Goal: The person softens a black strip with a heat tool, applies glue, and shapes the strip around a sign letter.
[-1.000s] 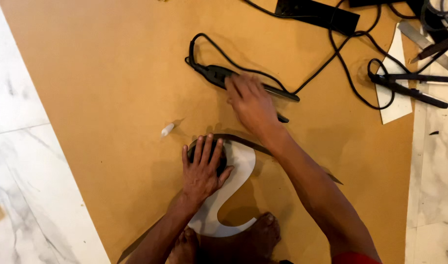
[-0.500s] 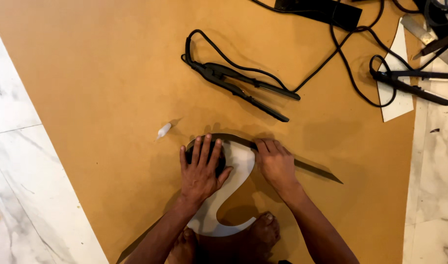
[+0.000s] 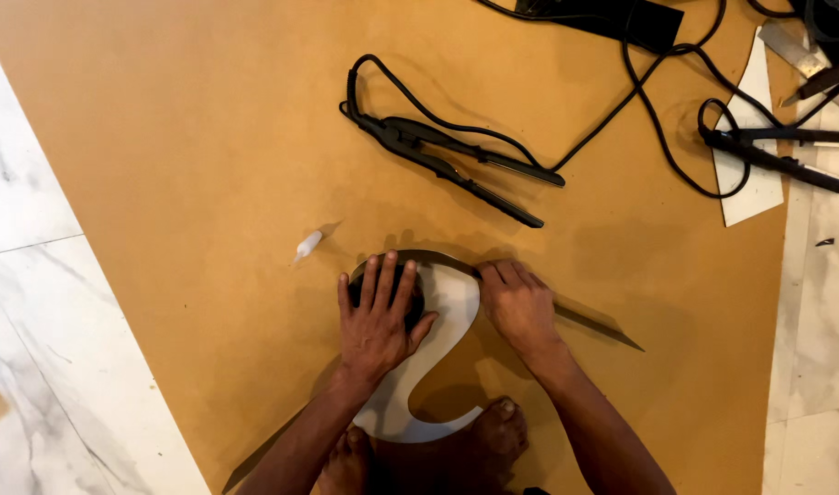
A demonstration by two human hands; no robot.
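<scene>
- L hand (image 3: 375,321) flat, fingers spread wide, palm pressing down on top curve of the white S-shaped cutout (image 3: 447,302); dark round patch under the fingers, can't tell what it is.
- R hand (image 3: 520,307) just right of L, fingers together and curled, pressing the dark strip (image 3: 584,321) against the cutout's outer edge. Not a pinch, more a push-down.
- Cutout lies on brown board (image 3: 208,165) on the floor, directly under both hands, lower tail running back toward my feet (image 3: 497,431).
- Handling, my guess: cutout thin, stiff, light, smooth face, prob slides easy on the board, so hold by flat pressure on the wide curve. Strip thin, bendy, follows the curve, tapers to a point right of R fingers.
- Small white tube (image 3: 307,244) up-left of L fingers, apart.
- Black flat iron (image 3: 456,165) w/ cord beyond the fingers; 2nd black tool (image 3: 777,156) far right on white sheet.
- Marble floor (image 3: 34,321) left of board.
</scene>
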